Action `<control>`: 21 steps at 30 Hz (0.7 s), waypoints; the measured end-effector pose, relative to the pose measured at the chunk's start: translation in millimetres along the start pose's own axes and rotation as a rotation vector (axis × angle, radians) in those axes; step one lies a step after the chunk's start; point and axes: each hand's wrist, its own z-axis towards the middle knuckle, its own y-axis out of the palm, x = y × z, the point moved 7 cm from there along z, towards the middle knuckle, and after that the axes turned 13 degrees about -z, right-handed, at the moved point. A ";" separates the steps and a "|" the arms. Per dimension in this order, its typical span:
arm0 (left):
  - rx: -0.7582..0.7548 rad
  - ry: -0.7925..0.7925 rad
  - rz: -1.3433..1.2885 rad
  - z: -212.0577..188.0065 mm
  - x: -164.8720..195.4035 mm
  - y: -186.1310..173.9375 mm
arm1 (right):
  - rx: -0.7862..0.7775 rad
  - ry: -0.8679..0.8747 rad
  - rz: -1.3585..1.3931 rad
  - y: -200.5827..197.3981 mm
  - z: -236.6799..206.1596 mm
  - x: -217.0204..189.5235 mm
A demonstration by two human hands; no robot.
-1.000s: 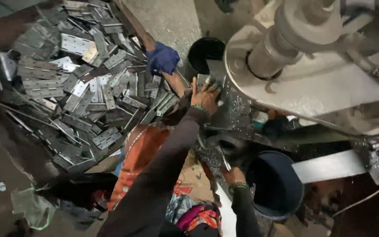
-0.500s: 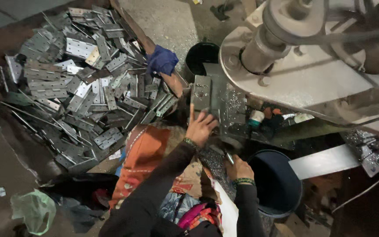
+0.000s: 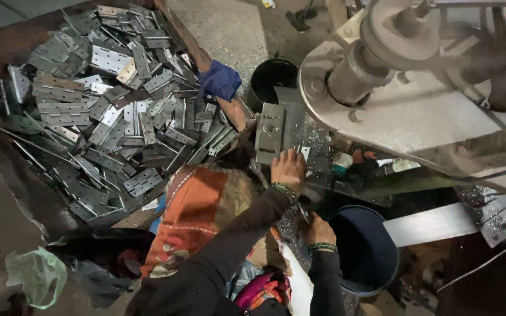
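Observation:
My left hand (image 3: 288, 169) lies on the dark bed of a press machine (image 3: 317, 146), fingers curled on a small pale hinge plate (image 3: 304, 153) at its fingertips. A grey metal block (image 3: 269, 133) stands just beyond the hand. My right hand (image 3: 318, 228) is lower, at the bed's near edge beside a blue bucket (image 3: 365, 248). Its fingers are curled, and I cannot tell what is in them. Both wrists wear green bangles.
A big heap of grey hinge plates (image 3: 106, 111) fills a bin on the left, with a blue cloth (image 3: 221, 81) on its rim. A black bucket (image 3: 270, 79) stands behind the block. The machine's pale body and flywheel (image 3: 417, 76) overhang the right. An orange cloth (image 3: 191, 216) covers my lap.
My left hand has drawn back from the edge of the hinge heap, towards me, onto the press bed. My right hand has stayed by the blue bucket.

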 end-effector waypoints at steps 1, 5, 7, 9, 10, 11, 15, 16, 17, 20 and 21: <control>0.001 -0.008 -0.037 -4.8 -1.4 3.6 | 0.014 0.000 0.008 0.6 0.6 1.1; -0.150 0.052 -0.011 -6.6 -15.8 11.6 | -0.004 -0.017 0.032 0.7 -0.5 -2.8; 0.115 0.356 0.119 -6.4 -6.1 -13.3 | -0.029 -0.016 0.035 -5.5 -2.8 -8.4; -0.009 0.214 0.163 -2.8 -24.2 -15.1 | -0.052 0.013 0.027 -14.8 -8.0 -11.3; -0.068 0.148 0.182 -1.5 -30.9 -15.9 | -0.059 0.005 0.017 -20.8 -9.6 -12.5; -0.048 0.117 0.141 3.7 -31.7 -20.2 | -0.060 -0.004 0.011 -27.0 -8.6 -13.8; -0.012 0.055 0.090 12.5 -29.6 -28.9 | -0.040 -0.099 -0.084 -28.1 3.2 -10.1; -0.009 0.062 0.106 14.4 -27.7 -28.4 | -0.025 -0.072 -0.068 -19.2 7.7 -5.3; 0.033 0.074 0.124 15.4 -25.4 -29.7 | -0.019 -0.049 -0.047 -5.5 11.6 0.1; 0.100 0.093 0.131 17.2 -21.9 -28.7 | -0.011 0.075 -0.010 53.9 17.4 13.2; 0.078 0.085 0.118 16.9 -23.5 -26.7 | -0.009 0.122 -0.007 75.9 19.4 10.5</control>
